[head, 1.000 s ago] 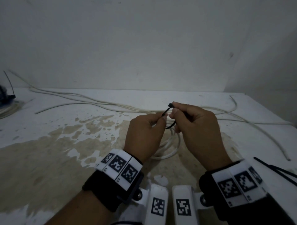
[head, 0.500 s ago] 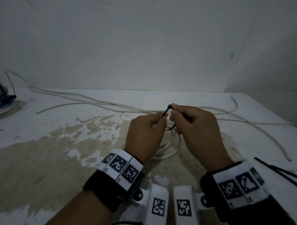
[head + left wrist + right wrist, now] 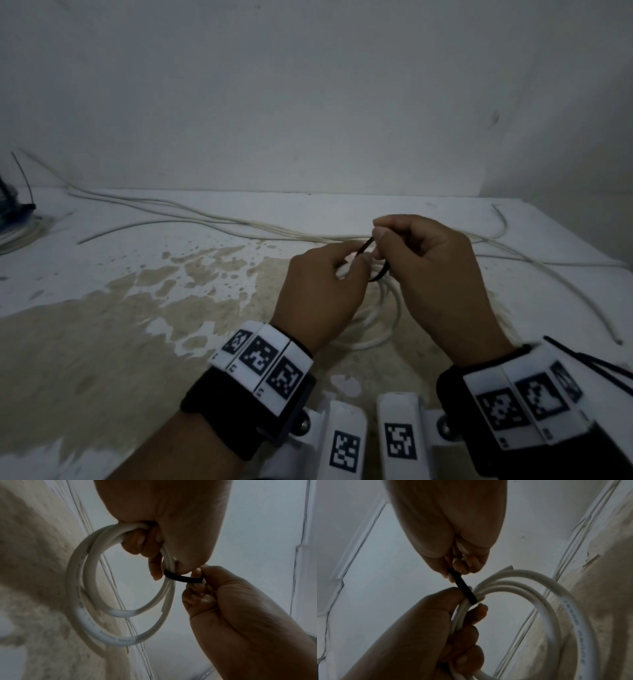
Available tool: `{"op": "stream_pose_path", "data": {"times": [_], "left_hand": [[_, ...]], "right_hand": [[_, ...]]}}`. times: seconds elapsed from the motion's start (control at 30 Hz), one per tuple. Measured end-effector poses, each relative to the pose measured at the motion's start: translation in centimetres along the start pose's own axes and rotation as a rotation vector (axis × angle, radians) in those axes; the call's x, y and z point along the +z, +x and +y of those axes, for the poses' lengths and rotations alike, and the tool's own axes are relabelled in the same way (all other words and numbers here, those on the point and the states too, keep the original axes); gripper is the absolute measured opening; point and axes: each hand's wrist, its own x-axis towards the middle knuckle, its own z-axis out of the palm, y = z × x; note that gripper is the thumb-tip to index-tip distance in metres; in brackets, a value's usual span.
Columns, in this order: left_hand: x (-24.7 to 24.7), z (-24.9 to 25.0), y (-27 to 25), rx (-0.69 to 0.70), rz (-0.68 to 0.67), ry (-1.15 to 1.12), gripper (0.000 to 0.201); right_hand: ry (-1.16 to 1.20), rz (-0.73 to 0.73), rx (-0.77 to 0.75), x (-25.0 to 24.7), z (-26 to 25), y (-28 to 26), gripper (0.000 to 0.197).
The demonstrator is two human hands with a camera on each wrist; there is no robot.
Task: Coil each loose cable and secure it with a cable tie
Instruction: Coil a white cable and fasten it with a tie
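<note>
A: With the coiled white round cable [image 3: 80,592] held above the stained white table [image 3: 102,342], what grips it?
B: Left hand [image 3: 318,291], fingers curled round the bundled loops.
A: Tie?
B: Thin black plastic cable tie [image 3: 181,577] wraps the bundle; right hand [image 3: 435,274] pinches it. 2 hands touching.

White cable coil [image 3: 80,601], seemingly black tie [image 3: 181,577]

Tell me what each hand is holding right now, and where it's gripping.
Left hand grips the coiled white cable at its bunched strands; right hand pinches the black cable tie looped round them.
</note>
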Motion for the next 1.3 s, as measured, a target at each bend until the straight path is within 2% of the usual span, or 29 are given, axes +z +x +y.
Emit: {"op": "stream_pose_path", "data": {"times": [0.17,0.33,0.4,0.53,0.63,0.77,0.83,0.93,1.07,1.2,1.3], "left_hand": [[-0.1,0.1,0.0,0.028,-0.002,0.005,0.031],[-0.2,-0.2,0.0,0.125,0.04,0.067,0.03],[-0.1,-0.2,0.0,0.143,0.04,0.079,0.03],[0.0,0.1,0.0,0.06,-0.02,-0.014,0.025],[-0.1,0.1,0.0,0.029,-0.074,-0.001,0.035],[-0.2,-0.1,-0.2,0.115,-0.022,0.002,0.028],[0.0,-0.1,-0.3,0.163,0.0,0.04,0.03],[0.4,0.0,-0.2,0.135,-0.002,0.022,0.032],[0.3,-0.1,0.0,0.062,-0.033,0.0,0.044],[-0.1,-0.4,0.0,0.094,0.042,-0.015,0.035],[0.0,-0.6,-0.2,0.125,0.048,0.025,0.042]], "right_hand": [[0.068,-0.004,0.021,0.1,-0.4,-0.3,0.01],[0.01,-0.145,0.102,0.1,-0.2,-0.2,0.01],[-0.032,-0.117,0.071,0.3,-0.1,-0.3,0.013],[0.026,0.018,0.049,0.5,-0.3,-0.7,0.011],[-0.006,0.059,0.015,0.5,-0.3,-0.7,0.014],[-0.156,-0.057,0.004,0.2,-0.2,-0.3,0.01],[-0.217,-0.105,0.004,-0.1,-0.2,-0.2,0.016],[-0.234,-0.039,-0.034,-0.4,0.0,-0.1,0.017],[-0.223,0.079,-0.062,-0.2,0.5,0.0,0.013],[-0.197,0.017,-0.038,-0.1,0.3,-0.1,0.016],[-0.196,-0.054,0.009,-0.5,0.4,0.2,0.017]]}}
